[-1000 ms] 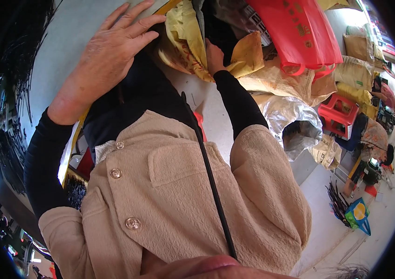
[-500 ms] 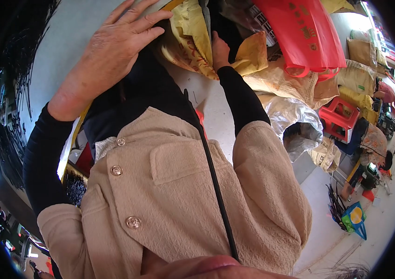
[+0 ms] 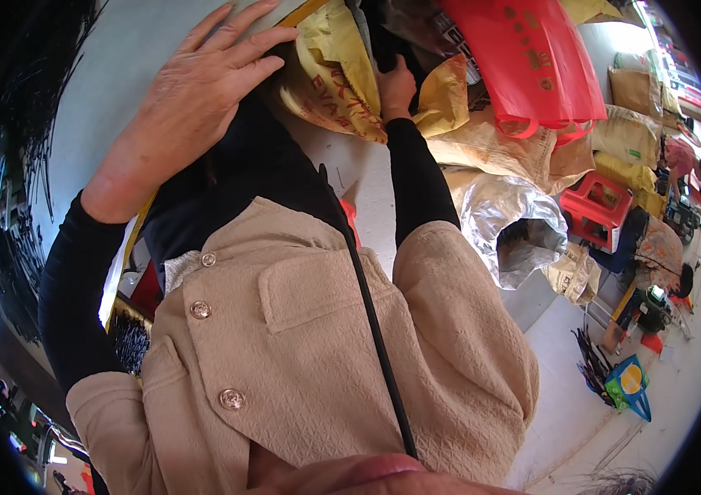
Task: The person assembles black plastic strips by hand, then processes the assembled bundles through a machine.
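My left hand point(image 3: 198, 103) lies palm down over the pale tabletop point(image 3: 137, 49), fingers spread and nothing in them. Its fingertips come close to a yellow woven sack point(image 3: 340, 95) with red print, which hangs by the table edge. On the sack's other side, my right hand point(image 3: 397, 88) is curled at the dark gap beside the sack. Its fingers are partly hidden, and what they close on cannot be made out. Another piece of yellow sacking point(image 3: 447, 92) sticks out just right of that hand.
To the right are a red bag point(image 3: 532, 62), a silvery plastic bag point(image 3: 486, 219) and a red stool point(image 3: 598, 210). Black strands point(image 3: 4, 239) hang at the far left. Another person point(image 3: 662, 256) sits at the far right. A blue bag point(image 3: 629, 388) stands on the floor.
My right hand has turned a little, its thumb shifting up and to the right. The left hand stays almost in place. The whole view has shifted slightly.
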The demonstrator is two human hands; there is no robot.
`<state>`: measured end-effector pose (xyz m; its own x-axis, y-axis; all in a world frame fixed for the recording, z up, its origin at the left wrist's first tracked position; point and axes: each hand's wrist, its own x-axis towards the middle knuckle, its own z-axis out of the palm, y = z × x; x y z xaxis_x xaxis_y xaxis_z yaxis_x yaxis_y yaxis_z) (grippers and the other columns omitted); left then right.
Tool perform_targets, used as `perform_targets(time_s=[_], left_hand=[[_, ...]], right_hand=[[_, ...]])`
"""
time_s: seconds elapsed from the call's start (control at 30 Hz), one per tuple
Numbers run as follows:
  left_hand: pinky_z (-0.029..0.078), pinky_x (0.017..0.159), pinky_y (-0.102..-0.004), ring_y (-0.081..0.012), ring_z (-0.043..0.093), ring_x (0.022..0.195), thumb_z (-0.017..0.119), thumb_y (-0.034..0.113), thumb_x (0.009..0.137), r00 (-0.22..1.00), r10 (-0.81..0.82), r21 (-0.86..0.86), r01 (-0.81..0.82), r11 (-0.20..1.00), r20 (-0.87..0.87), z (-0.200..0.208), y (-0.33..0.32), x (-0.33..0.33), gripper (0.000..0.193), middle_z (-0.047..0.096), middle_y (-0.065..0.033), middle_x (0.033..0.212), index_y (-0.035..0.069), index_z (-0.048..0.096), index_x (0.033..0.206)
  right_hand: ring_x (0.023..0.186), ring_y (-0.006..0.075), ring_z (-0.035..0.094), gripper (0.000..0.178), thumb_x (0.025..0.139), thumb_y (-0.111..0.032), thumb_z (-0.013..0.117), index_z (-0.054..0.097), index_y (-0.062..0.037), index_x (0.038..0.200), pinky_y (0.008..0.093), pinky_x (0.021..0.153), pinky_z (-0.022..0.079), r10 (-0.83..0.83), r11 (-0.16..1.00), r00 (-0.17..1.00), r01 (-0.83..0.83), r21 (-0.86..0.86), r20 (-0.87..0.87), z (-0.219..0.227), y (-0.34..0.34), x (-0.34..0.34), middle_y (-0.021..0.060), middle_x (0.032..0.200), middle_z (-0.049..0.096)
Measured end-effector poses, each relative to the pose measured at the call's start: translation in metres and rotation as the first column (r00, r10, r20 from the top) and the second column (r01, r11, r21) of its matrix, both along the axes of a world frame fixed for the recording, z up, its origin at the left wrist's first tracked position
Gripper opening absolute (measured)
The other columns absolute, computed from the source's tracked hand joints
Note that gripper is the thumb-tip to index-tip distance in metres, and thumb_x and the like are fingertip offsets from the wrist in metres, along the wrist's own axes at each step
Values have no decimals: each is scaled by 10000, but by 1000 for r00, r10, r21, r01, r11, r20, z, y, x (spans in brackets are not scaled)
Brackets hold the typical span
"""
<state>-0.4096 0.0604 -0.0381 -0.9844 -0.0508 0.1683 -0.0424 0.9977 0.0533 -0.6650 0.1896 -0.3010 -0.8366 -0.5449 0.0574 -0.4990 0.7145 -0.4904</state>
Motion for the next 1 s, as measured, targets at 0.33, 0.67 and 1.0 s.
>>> perform_targets(time_s=[0.33,0.67,1.0], left_hand=[[224,1148,-411,-238,303,1365,477,-104,756,1000,12,-6,-12,1000,-7,2,2,0,365,460,-44,1368,7,625,1071],[227,1147,-410,-231,305,1364,489,-102,757,999,19,14,-19,1000,-30,-2,2,1,353,465,-30,1362,23,630,1055],[210,1161,-400,-207,281,1378,514,-83,795,998,42,-3,-42,999,-48,-12,-1,4,344,444,-4,1392,54,641,1084]], right_hand=[[849,445,611,570,708,-366,731,590,92,1019,439,736,495,-198,849,976,126,-514,-87,33,-10,-20,293,839,633],[745,332,629,514,732,-299,735,567,116,984,361,706,497,-181,625,983,89,-776,-33,66,-32,-61,216,815,656],[671,140,584,393,780,-202,730,558,118,931,271,608,479,-134,478,990,19,-878,-51,109,-43,-73,80,787,646]])
